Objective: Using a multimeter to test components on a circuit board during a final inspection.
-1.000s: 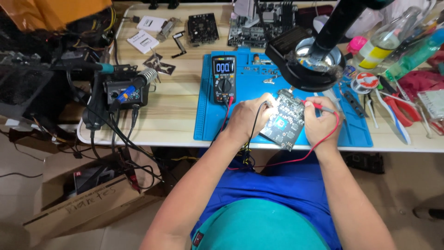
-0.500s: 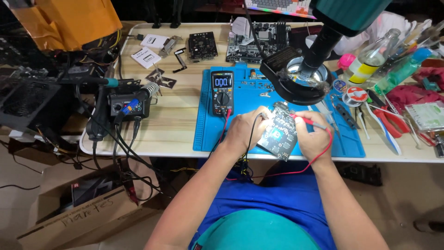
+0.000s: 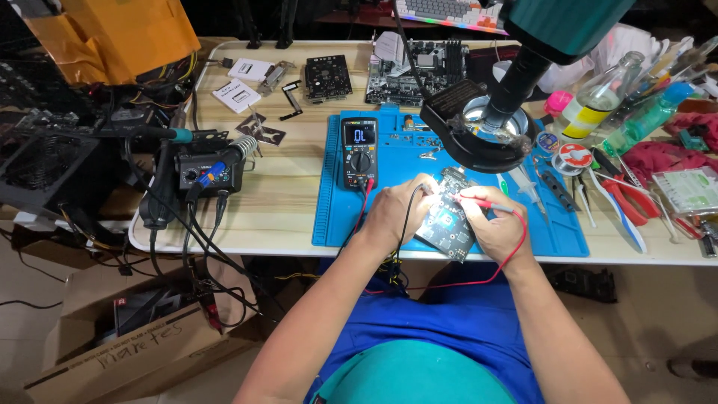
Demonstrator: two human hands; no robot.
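Left hand pinches black probe; right hand pinches red probe, both on flat dark circuit board, just below boxy meter, on blue rubber mat.

keyboard cut by top edge | circuit board partly under hands

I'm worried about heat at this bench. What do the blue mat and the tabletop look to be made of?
Blue mat: probably silicone rubber, matte, with moulded compartments along its top edge. Tabletop: pale wood-grain, likely laminate; smooth, rounded corner.
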